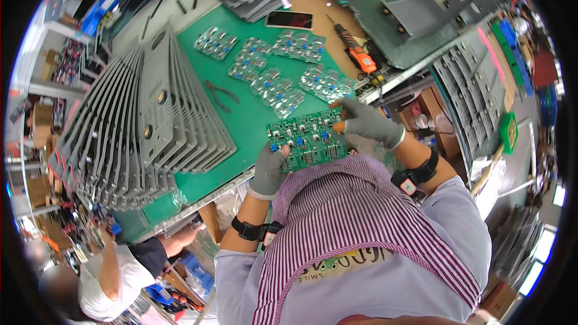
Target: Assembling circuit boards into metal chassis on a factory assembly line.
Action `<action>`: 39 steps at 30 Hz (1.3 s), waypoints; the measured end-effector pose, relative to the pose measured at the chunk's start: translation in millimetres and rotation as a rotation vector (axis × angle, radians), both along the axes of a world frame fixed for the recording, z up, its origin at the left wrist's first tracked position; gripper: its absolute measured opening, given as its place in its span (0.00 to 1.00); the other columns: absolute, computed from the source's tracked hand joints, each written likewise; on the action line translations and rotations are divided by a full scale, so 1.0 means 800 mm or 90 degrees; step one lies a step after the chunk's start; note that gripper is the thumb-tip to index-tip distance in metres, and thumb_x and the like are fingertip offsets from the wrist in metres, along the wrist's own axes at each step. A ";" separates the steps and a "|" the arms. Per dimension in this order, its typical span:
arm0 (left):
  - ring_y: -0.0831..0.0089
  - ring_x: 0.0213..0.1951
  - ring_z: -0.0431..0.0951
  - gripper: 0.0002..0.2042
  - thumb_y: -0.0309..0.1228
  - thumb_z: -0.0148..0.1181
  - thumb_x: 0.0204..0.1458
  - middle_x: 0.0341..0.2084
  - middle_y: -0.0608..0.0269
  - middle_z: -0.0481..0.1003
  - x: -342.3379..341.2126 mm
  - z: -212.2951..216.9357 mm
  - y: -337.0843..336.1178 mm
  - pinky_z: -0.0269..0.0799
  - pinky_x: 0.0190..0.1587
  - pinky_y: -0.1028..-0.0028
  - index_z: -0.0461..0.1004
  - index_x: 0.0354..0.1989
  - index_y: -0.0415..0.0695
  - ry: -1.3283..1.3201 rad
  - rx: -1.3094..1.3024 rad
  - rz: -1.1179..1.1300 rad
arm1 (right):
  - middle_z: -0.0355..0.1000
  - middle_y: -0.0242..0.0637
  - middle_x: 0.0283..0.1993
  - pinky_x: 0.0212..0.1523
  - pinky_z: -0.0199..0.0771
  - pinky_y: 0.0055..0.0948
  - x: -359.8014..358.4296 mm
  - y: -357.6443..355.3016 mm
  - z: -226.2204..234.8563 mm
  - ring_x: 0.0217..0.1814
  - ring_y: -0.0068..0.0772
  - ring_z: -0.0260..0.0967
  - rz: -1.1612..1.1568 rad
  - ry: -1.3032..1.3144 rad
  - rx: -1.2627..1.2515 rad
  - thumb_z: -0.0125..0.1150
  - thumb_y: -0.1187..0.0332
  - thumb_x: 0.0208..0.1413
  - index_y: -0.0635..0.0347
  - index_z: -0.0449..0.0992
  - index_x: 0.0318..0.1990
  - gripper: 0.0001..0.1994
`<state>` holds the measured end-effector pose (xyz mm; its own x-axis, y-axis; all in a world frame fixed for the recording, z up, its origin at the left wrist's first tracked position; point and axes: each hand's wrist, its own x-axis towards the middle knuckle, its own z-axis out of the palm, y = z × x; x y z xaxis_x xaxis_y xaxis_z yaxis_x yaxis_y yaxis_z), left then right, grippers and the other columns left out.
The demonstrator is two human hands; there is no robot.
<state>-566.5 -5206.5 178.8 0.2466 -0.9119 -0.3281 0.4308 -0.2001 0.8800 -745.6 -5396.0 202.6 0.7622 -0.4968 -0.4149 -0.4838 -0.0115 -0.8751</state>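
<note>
Stretching between two hands, a green rectangular circuit board [307,139] was held over the near edge of the green tabletop [245,135]. The grey-gloved left hand [266,170] gripped its left edge; the grey-gloved right hand [373,123] pinched its upper right corner with bare fingertips. Just beyond lay several clear-wrapped circuit boards [277,91], with dark-handled pliers [212,88] to their left. Upright grey metal panels [158,99] crowded the left end; an orange-and-black power screwdriver [359,55] lay toward the right edge.
</note>
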 end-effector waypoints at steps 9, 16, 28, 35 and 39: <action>0.72 0.45 0.69 0.24 0.37 0.51 0.52 0.45 0.57 0.68 -0.156 0.013 -0.103 0.66 0.48 0.73 0.59 0.53 0.34 0.077 0.033 -0.283 | 0.71 0.46 0.38 0.38 0.70 0.39 -0.144 -0.022 0.041 0.39 0.45 0.71 0.179 0.226 -0.179 0.61 0.49 0.39 0.59 0.68 0.48 0.30; 0.78 0.34 0.72 0.21 0.45 0.41 0.58 0.35 0.62 0.74 -0.280 0.008 -0.195 0.68 0.38 0.77 0.69 0.44 0.36 -0.089 0.073 -0.450 | 0.71 0.45 0.42 0.41 0.70 0.39 -0.302 -0.060 0.033 0.42 0.44 0.71 0.084 0.224 -0.125 0.58 0.48 0.42 0.58 0.63 0.52 0.32; 0.84 0.26 0.65 0.15 0.38 0.48 0.55 0.23 0.70 0.71 -0.445 -0.023 -0.301 0.63 0.30 0.80 0.72 0.36 0.36 -0.106 0.027 -0.635 | 0.72 0.46 0.30 0.37 0.71 0.37 -0.481 -0.045 -0.017 0.36 0.43 0.73 -0.284 0.163 -0.171 0.68 0.52 0.34 0.59 0.68 0.48 0.32; 0.86 0.25 0.62 0.16 0.40 0.47 0.55 0.22 0.74 0.67 -0.492 -0.058 -0.391 0.60 0.28 0.82 0.72 0.35 0.38 -0.071 0.020 -0.828 | 0.72 0.46 0.31 0.38 0.71 0.38 -0.519 -0.072 -0.023 0.38 0.44 0.72 -0.437 0.197 -0.145 0.69 0.52 0.33 0.59 0.68 0.46 0.32; 0.85 0.28 0.69 0.18 0.43 0.47 0.56 0.26 0.70 0.73 -0.507 -0.048 -0.443 0.65 0.31 0.82 0.73 0.36 0.37 0.015 0.072 -0.885 | 0.71 0.47 0.29 0.34 0.71 0.38 -0.519 -0.098 -0.037 0.34 0.47 0.71 -0.515 0.191 -0.173 0.68 0.62 0.30 0.63 0.69 0.44 0.28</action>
<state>-972.4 -5560.6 140.2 -0.8348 -0.3708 -0.4070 -0.1624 -0.5404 0.8256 -1160.6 -5474.4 172.8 0.0154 -0.9440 -0.3296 -0.6418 0.2434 -0.7272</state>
